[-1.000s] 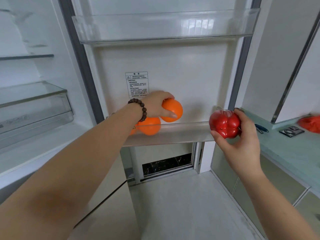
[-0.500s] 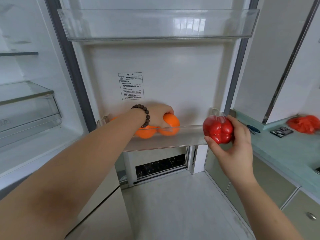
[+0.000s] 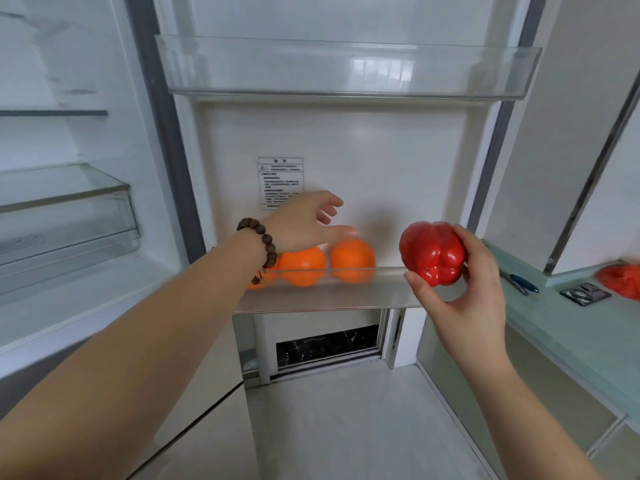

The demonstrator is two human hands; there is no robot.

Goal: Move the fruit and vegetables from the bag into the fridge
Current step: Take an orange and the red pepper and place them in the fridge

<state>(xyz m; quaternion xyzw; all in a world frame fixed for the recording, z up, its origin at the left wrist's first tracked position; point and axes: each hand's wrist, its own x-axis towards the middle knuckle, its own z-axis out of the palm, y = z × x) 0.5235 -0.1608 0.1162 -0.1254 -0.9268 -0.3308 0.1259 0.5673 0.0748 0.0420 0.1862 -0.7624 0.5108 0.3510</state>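
Several oranges lie side by side in the lower door shelf [image 3: 388, 289] of the open fridge; the rightmost orange [image 3: 352, 260] sits free, another orange [image 3: 302, 266] is beside it. My left hand [image 3: 308, 221], with a bead bracelet on the wrist, hovers just above them with fingers spread, holding nothing. My right hand [image 3: 474, 289] grips a shiny red bell pepper [image 3: 432, 252] in front of the shelf's right end. A red bag [image 3: 621, 280] lies on the counter at the far right edge.
An upper clear door shelf [image 3: 346, 69] spans the door. The fridge interior at left has glass shelves and a clear drawer [image 3: 65, 220]. A pale green counter [image 3: 571, 327] at right carries a blue pen [image 3: 521, 282] and a small metal item [image 3: 585, 294].
My left hand has let go of the orange in the lower door shelf and lifted off it, fingers spreading. My right hand still holds the pepper near the shelf's right end.
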